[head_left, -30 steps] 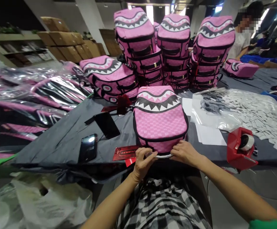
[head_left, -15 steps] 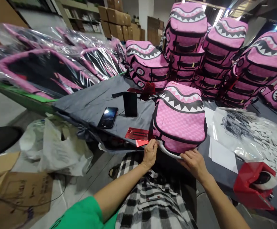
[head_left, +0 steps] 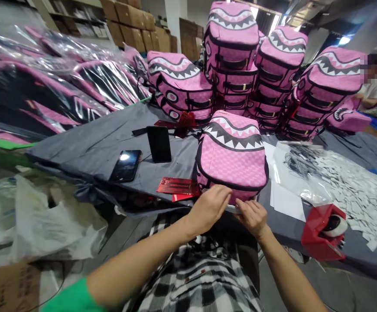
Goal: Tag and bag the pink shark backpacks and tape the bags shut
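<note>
A pink backpack (head_left: pixel 232 164) with a shark-teeth print lies on the grey-covered table at its front edge, bottom side towards me. At its near edge, a white strip (head_left: pixel 232 209) shows between my hands. My right hand (head_left: pixel 251 216) is closed, its fingers pinched on that strip. My left hand (head_left: pixel 209 206) is closed too, raised against the backpack's near side with thumb and fingers together; what they pinch is hidden. Just left of the backpack lies a dark red printed tag (head_left: pixel 178 186) over a brighter red card (head_left: pixel 183 197).
Phones (head_left: pixel 126 165) and a dark upright device (head_left: pixel 159 144) stand left. Stacked pink backpacks (head_left: pixel 230 56) rise behind. To the right are white papers (head_left: pixel 287 201), a plastic bag of dark strings (head_left: pixel 300 162), scattered white tags (head_left: pixel 347 177) and a red tape dispenser (head_left: pixel 323 234). Another person (head_left: pixel 372 89) is far right.
My left hand has moved right and up along the backpack's near edge, close to my right hand. Less of the white strip shows. The view has turned right.
</note>
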Tool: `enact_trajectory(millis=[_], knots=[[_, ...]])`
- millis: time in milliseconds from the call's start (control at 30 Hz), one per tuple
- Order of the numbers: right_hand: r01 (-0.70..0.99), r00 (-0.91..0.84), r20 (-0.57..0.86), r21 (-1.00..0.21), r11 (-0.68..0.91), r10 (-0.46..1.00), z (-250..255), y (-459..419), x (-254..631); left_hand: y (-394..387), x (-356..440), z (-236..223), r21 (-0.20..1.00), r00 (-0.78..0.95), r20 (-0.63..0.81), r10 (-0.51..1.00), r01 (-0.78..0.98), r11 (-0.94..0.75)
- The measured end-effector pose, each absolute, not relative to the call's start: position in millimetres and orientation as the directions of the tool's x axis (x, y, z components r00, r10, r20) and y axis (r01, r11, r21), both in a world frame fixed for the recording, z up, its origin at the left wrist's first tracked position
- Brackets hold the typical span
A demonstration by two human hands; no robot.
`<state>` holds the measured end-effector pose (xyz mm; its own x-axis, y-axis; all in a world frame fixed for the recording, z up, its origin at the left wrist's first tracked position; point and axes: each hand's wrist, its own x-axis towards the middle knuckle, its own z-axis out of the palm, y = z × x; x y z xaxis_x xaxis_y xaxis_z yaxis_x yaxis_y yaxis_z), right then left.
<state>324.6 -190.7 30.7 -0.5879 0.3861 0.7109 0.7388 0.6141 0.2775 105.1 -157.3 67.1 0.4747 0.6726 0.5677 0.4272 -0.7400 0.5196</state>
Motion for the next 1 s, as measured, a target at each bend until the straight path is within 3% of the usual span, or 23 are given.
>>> enact_trajectory(millis=[67, 167, 400, 500, 567, 633, 700, 767, 867, 1000], knots=[[0.754, -0.546, 0.741, 0.232, 0.614, 0.39, 29.8, -194.4, 327.5, -147.1, 125.4, 86.9, 0.617, 0.723, 0.277, 0.632, 0.371, -0.694], [0.773, -0.488, 0.771, 0.165, 0.612, 0.409, 25.2, -199.8, 333.0, -124.2, 155.3, 99.0, 0.747, 0.839, -0.105, 0.534, 0.422, -0.515], [0.81, -0.425, 0.754, 0.071, 0.582, 0.5, 12.0, -205.1, 327.7, -114.8, 168.5, 82.7, 0.823, 0.876, -0.416, 0.243, 0.477, -0.309], [0.859, -0.283, 0.735, -0.092, 0.504, 0.616, 15.7, -227.6, 320.5, -116.8, 152.3, 76.6, 0.872, 0.884, -0.406, 0.232, 0.451, -0.191], [0.859, -0.013, 0.705, -0.355, 0.369, 0.709, 20.2, -253.4, 316.3, -117.3, 143.1, 73.7, 0.914, 0.895, -0.354, 0.272, 0.393, -0.101], [0.683, 0.322, 0.538, -0.702, 0.203, 0.779, 25.8, -278.0, 311.7, -119.6, 137.6, 72.4, 0.929, 0.898, -0.307, 0.314, 0.355, -0.109], [0.343, 0.481, 0.257, -0.935, 0.09, 0.838, 33.6, -290.5, 306.9, -124.7, 135.5, 73.0, 0.913, 0.896, -0.254, 0.363, 0.346, -0.216], [0.035, 0.429, 0.039, -0.999, 0.026, 0.903, 43.8, -286.3, 303.9, -131.7, 135.1, 74.4, 0.882, 0.898, -0.179, 0.401, 0.328, -0.339], [-0.289, 0.327, -0.216, -0.95, -0.121, 0.92, 59.2, -259.3, 305.4, -141.7, 135.0, 74.0, 0.827, 0.907, -0.086, 0.413, 0.296, -0.477], [-0.492, 0.27, -0.515, -0.8, -0.343, 0.814, 67.2, -225.1, 317.5, -148.5, 135.1, 65.0, 0.694, 0.928, -0.014, 0.373, 0.277, -0.665]])
